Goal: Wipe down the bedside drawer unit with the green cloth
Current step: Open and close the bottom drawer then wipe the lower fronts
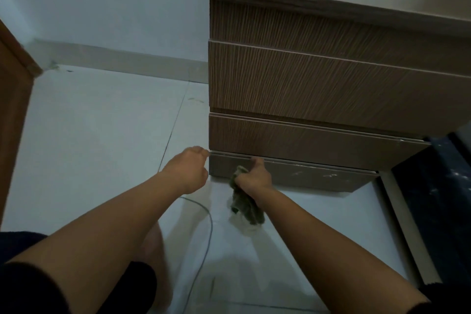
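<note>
One drawer unit [318,79] with three drawer fronts, one green cloth [244,205], two hands, left [190,169] and right [256,177], one thin cable [207,232], one door edge [14,99] at nine o'clock

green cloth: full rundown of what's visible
The green cloth is a dull olive rag, soft and crumpled, fabric by its look. The right hand grips it, fingers curled round the bunched middle. A small tuft sticks out above the hand against the lowest front panel of the drawer unit, near its left corner. The longer tail hangs below the hand down to the pale floor, where a lighter patch shows under it; whether that is cloth or reflection is unclear. The left hand does not touch it.
</note>
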Available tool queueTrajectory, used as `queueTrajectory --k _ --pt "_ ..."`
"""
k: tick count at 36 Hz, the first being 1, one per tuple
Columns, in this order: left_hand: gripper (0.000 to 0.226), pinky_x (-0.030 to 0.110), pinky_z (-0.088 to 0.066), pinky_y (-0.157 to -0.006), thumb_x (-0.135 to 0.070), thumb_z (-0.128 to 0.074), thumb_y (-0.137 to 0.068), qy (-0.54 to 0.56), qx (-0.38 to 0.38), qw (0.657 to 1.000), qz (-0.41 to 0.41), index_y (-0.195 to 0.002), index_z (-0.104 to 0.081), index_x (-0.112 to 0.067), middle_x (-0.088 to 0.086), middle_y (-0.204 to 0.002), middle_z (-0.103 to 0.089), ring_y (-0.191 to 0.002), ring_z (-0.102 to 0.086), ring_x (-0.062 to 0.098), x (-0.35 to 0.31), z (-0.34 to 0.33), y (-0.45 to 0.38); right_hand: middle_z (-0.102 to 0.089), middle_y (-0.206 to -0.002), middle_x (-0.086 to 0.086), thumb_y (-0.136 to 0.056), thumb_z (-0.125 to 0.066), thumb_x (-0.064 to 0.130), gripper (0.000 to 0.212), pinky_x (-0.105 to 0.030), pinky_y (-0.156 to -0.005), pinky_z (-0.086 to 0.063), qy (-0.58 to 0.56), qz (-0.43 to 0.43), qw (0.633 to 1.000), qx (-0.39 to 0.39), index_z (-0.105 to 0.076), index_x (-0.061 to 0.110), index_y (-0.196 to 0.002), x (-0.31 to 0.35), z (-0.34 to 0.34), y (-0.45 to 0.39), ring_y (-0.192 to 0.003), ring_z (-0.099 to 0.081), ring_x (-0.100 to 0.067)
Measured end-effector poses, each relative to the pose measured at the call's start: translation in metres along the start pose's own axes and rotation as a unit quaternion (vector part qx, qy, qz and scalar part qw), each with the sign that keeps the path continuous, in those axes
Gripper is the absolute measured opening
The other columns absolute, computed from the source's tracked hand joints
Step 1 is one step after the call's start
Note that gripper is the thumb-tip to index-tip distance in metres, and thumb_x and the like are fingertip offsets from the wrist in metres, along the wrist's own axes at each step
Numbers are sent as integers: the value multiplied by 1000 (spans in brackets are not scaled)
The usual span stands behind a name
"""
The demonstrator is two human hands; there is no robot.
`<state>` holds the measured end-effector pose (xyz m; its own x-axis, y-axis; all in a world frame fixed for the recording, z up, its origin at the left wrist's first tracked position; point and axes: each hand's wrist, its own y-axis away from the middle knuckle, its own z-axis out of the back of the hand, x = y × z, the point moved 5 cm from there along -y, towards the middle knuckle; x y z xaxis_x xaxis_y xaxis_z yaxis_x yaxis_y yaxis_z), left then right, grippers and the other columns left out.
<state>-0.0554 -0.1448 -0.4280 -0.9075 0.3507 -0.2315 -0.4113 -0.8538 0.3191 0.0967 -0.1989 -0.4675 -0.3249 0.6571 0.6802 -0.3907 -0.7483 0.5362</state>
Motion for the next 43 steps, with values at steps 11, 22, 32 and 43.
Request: queueTrajectory --k 11,22,32,43 --pt "70 33 -19 -117 -28 -45 -96 -54 51 997 -13 -152 -6 -15 4 -160 -7 -146 -14 22 -17 -28 -19 -50 -129 -17 -77 -64 19 91 -41 -98 -48 194 44 980 -15 -9 24 -149 -17 19 -11 -116 -53 -33" --pt "70 32 -25 -114 -26 -49 -93 -55 46 997 -4 -151 -12 -13 6 -157 -16 -140 -27 24 -23 -30 -21 -47 -133 -17 -72 -67 10 78 -42 -98 -48 215 73 974 -27 -34 17 -142 -13 30 -14 -118 -51 -34" --pt "69 32 -35 -109 -19 -55 -90 -5 61 998 1 -149 -20 -17 5 -150 -32 -134 -38 24 -20 -31 -11 -52 -128 -15 -72 -68 9 65 -40 -96 -50 205 74 975 -41 -48 13 -133 -16 32 4 -112 -56 -31" --pt "62 31 -41 -100 -18 -50 -93 40 52 998 19 -149 -24 -17 11 -140 -43 -126 -45 27 -3 -29 -8 -60 -111 -13 -84 -55 16 34 -30 -79 -49 186 98 977 -19 -55 16 -118 16 37 18 -94 -58 -25"
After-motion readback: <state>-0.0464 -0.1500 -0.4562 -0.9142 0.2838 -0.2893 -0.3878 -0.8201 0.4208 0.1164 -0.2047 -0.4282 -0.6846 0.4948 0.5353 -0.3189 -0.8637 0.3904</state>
